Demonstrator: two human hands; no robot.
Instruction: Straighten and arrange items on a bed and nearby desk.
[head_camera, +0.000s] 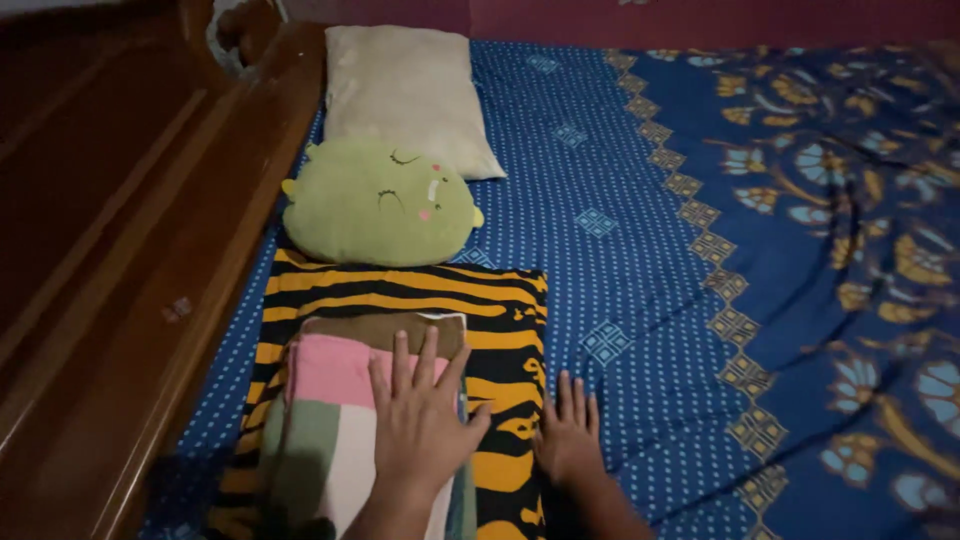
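Observation:
My left hand (425, 425) lies flat, fingers spread, on a folded blanket (325, 400) with pink, green and white blocks. The blanket rests on a pillow with orange and black tiger stripes (500, 310). My right hand (567, 438) presses palm down at the right edge of that striped pillow, where it meets the blue dotted bedsheet (620, 200). Neither hand grips anything.
A green plush cushion with a sleepy face (378, 203) lies just beyond the striped pillow, and a beige pillow (405, 95) lies beyond that. A dark wooden headboard (120, 220) runs along the left. The sheet's right part has a blue and yellow floral pattern (850, 250).

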